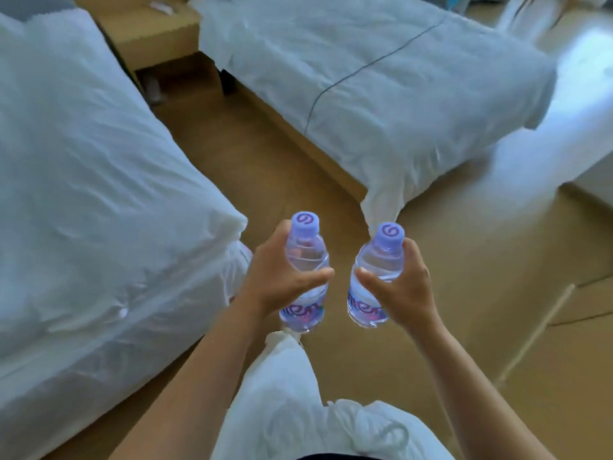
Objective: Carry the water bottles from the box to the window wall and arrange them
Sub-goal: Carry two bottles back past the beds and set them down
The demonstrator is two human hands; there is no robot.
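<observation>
Left hand (277,280): clamped round left bottle (305,270), frame centre.
Right hand (403,283): clamped round right bottle (378,275), just beside.
Axes: both upright, caps up.
Destination: window wall not identifiable; bright upper right.

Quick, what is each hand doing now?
Left hand: closed around a water bottle, upright.
Right hand: closed around the other water bottle, upright.

My view: two bare forearms (185,376), no sleeves visible, no watch or rings seen. Left hand (275,277), right hand (401,287) ungloved. White crumpled garment (298,410) at torso, knotted drawstring-like cord (381,433). Dark strip at bottom edge, item unclear.
</observation>
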